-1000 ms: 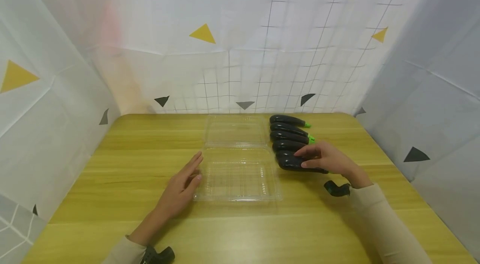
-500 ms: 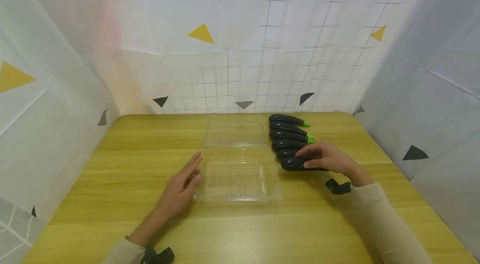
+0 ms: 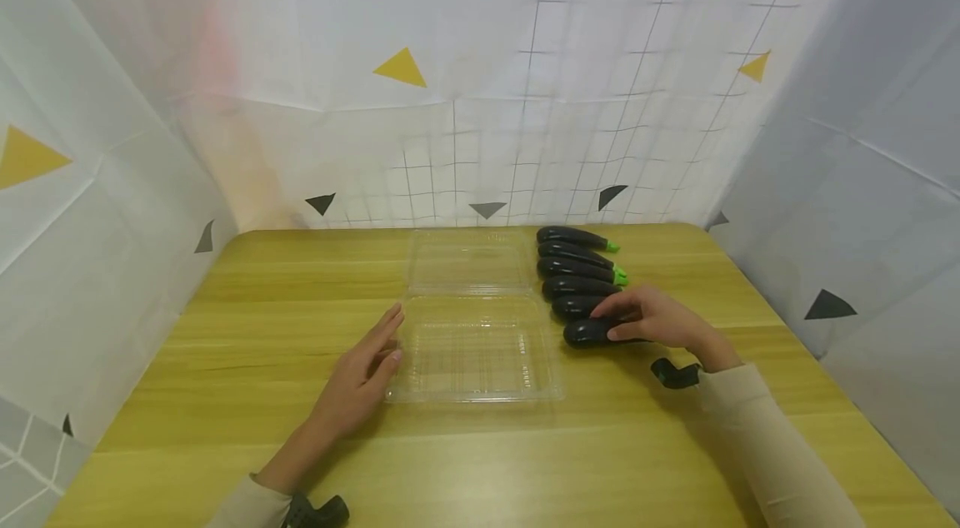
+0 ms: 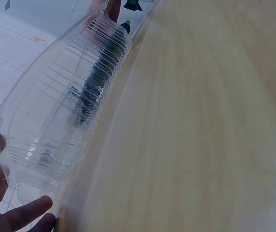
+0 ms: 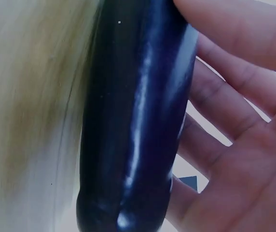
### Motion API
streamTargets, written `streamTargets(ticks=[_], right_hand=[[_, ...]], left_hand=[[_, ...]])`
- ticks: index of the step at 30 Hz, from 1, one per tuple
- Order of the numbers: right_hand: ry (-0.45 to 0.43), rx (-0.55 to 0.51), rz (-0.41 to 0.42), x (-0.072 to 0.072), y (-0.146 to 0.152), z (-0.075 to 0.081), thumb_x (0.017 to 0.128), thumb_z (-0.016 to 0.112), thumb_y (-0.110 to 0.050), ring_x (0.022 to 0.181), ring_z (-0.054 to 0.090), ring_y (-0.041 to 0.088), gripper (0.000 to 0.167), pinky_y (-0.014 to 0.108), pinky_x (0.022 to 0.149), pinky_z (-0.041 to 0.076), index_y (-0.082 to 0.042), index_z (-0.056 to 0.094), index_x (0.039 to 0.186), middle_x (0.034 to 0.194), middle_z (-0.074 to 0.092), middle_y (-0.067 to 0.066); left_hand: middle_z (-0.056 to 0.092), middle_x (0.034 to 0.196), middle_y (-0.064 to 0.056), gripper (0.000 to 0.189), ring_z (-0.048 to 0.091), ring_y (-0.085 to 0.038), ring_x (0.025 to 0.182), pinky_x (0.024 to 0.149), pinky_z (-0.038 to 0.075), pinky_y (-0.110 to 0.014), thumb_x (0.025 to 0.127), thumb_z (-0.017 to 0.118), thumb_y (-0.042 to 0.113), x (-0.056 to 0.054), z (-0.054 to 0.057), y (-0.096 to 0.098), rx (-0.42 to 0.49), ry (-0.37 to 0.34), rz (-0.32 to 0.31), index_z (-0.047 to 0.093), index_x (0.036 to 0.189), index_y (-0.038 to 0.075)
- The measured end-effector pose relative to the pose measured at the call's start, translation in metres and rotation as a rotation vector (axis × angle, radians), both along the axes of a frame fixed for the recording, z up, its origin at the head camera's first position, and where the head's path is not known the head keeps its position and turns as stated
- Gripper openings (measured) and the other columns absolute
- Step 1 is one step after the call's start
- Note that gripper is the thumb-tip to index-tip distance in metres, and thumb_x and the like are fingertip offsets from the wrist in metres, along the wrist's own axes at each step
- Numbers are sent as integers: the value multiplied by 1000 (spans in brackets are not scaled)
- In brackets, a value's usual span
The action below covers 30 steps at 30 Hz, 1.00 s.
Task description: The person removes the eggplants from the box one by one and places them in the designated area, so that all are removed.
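A clear plastic clamshell container [image 3: 480, 396] lies unfolded mid-table, its lid half [image 3: 468, 261] toward the back wall. My left hand [image 3: 358, 378] rests at its left edge, fingers fairly straight; in the left wrist view, fingertips touch the container's rim [image 4: 5, 113]. To the right, my right hand [image 3: 663, 318] pinches the nearest eggplant [image 3: 585, 334] between thumb and fingers. That eggplant [image 5: 133, 121] fills much of the right wrist view, and its stem end is hidden. Behind it, several more dark eggplants [image 3: 573, 287] lie in a row, some showing green stems.
The wooden table [image 3: 480, 461] reaches back to a white sheet wall [image 3: 300, 145] with yellow and dark triangles. Similar sheets hang at the left and right sides. A black wrist camera mount [image 3: 675, 374] juts out beside the right wrist.
The nearest eggplant has shifted slightly toward me and right with the right hand's grip, opening a small gap from the one behind. The left hand and container look unchanged.
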State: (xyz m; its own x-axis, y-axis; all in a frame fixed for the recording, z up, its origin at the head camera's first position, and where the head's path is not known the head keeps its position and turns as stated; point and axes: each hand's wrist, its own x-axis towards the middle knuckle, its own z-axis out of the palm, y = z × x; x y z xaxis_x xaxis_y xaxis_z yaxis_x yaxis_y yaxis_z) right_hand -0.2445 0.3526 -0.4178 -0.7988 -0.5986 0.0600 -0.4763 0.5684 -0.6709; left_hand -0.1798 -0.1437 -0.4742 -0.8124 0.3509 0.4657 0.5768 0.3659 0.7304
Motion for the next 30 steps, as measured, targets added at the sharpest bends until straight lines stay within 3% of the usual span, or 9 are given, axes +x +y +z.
streamTargets(ticks=[9,18,30], right_hand=[[-20,13,-27,1,1,-1,93,81,-12,115,63,30,31,50,89,54,-8,75,123,125,71,7],[1,32,-47,0,2,-4,92,82,-13,112,64,29,29,51,89,54,-9,76,120,121,72,5],[88,79,-30,5,-2,3,90,82,-8,110,65,31,27,59,89,54,-8,76,116,116,72,2]], left_hand=[[33,167,-8,54,61,-32,127,104,50,-39,110,54,16,-1,-2,0,-15,-11,7,39,162,14],[33,167,-10,54,61,-33,127,105,49,-37,110,54,15,-1,-1,0,-12,-7,-1,40,161,10],[33,167,-8,54,62,-32,126,105,49,-39,109,55,15,0,0,0,-21,-1,8,41,161,10]])
